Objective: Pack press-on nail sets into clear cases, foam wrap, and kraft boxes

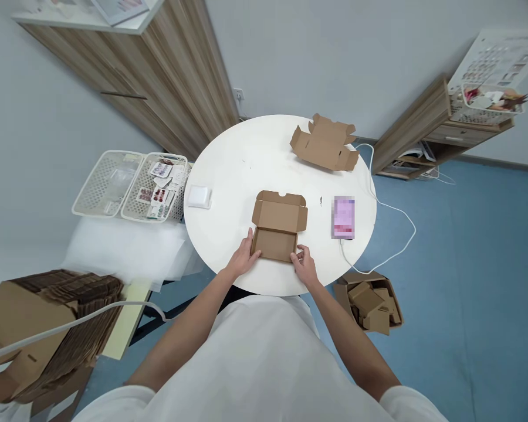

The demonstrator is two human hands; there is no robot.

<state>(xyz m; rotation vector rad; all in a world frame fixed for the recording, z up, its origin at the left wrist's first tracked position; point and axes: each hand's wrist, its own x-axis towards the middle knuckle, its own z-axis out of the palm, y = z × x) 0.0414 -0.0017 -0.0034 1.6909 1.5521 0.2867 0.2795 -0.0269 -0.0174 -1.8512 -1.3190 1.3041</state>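
Note:
A small brown cardboard box point(274, 244) lies on the white round table close to my body, its lid point(280, 214) folded back and its tray facing up with nothing in it. My left hand point(245, 257) grips the box's left side, thumb at the near left corner. At the near right corner, my right hand point(305, 262) holds the other side with bent fingers. Farther back on the table rests an unfolded cardboard box blank point(325, 143). To the right of the box is a phone-like device with a pink screen point(343, 217), plugged into a white cable.
A white stack of small sheets point(199, 197) sits at the table's left edge. Beyond it stand two white baskets point(122, 212), one with small packets. Flattened cardboard point(88, 316) is stacked at lower left. A carton of folded boxes point(341, 291) stands on the floor at right.

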